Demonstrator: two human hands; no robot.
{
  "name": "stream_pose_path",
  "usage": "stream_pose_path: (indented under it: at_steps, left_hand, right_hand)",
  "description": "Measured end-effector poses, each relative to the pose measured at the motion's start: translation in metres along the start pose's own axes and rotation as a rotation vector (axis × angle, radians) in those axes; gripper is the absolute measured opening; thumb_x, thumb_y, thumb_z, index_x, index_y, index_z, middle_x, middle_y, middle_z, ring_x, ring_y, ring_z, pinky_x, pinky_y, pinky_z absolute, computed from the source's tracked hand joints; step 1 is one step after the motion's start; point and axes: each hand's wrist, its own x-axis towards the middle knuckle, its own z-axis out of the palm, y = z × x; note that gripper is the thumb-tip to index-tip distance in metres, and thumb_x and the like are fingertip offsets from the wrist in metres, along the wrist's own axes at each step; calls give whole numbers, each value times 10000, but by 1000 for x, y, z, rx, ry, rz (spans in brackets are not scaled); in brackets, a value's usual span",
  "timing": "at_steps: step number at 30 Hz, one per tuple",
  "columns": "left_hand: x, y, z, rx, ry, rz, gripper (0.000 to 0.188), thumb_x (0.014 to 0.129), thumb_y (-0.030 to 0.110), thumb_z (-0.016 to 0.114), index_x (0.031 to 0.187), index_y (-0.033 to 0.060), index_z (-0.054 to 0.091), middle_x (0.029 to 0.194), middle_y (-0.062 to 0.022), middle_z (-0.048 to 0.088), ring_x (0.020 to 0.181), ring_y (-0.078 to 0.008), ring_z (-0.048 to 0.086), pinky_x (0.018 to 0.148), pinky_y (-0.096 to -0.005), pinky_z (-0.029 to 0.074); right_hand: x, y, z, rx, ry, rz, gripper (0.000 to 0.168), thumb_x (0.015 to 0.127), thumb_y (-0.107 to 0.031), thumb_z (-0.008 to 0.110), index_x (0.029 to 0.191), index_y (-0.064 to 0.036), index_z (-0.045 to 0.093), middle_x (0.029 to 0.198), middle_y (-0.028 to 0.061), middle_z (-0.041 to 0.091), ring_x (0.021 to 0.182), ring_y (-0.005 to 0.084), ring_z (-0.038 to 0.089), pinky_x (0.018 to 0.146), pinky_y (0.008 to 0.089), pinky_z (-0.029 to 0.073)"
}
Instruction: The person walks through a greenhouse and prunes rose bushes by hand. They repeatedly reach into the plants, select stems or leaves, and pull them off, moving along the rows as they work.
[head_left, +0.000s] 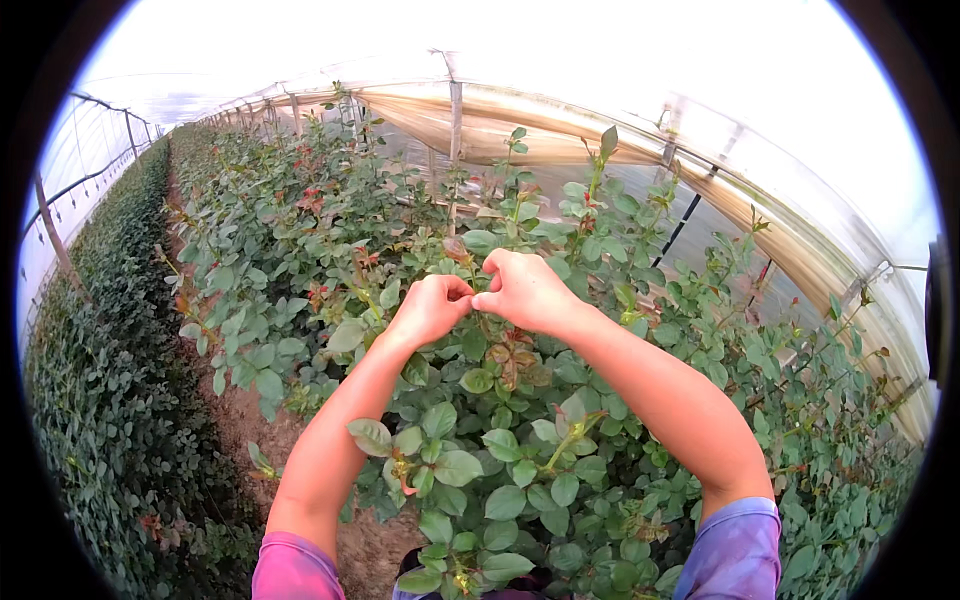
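Observation:
Both hands meet at a rose shoot in the middle of the bed of rose bushes (504, 501). My left hand (433, 309) pinches at the shoot with thumb and forefinger from the left. From the right, my right hand (531, 291) has its thumb and bent forefinger at the same spot, the thumb tips nearly touching. The fingers hide most of what they pinch. Young reddish leaves (455, 250) rise just above the fingertips, and a bronze-red leaf cluster (513, 357) hangs below my right hand.
Leafy stems (442, 450) overlap my forearms. A dirt path (232, 416) runs along the left, with another row of bushes (97, 360) beyond it. To the right stand wooden posts (456, 120) and tan plastic sheeting (517, 135) of the greenhouse wall.

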Motion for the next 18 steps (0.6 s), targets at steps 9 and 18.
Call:
stream_pose_path:
  at_steps: [9, 18]
  left_hand:
    - [-21, -22, -20, -426, -279, -210, 175, 1024, 176, 692, 1031, 8, 737, 895, -3, 725, 709, -71, 633, 568, -234, 469]
    - [-3, -21, -21, -492, -367, -138, 222, 1074, 237, 617, 1045, 20, 656, 887, -15, 699, 698, -80, 615, 589, -246, 490]
  right_hand:
    - [11, 9, 16, 320, -336, -19, 201, 936, -202, 735, 981, -7, 750, 795, 117, 721, 726, 211, 679, 687, 399, 546]
    - [-3, 12, 20, 312, -254, 193, 227, 1014, -224, 626, 926, -21, 675, 739, 11, 603, 638, 102, 544, 591, 307, 465]
